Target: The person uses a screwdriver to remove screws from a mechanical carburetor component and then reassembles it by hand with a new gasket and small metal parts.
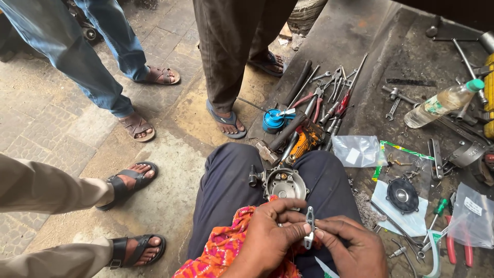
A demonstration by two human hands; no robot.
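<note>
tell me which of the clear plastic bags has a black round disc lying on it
The clear plastic bag right of the person's knee, holding the black round disc; the other two bags carry only white labels.

- Small metal bracket [309, 226]: silvery, flat, with holes; held upright, pinched between fingertips of both hands.
- Round metal housing [284, 184]: grey casting, open face up, resting on the lap.

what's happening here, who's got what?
A seated person pinches a small flat metal lever piece between both hands: left hand and right hand hold it by the fingertips. A round metal housing rests on their lap above an orange patterned cloth. Hand tools, a plastic bottle and clear bags lie on the ground alongside. Others in sandals stand around.
</note>
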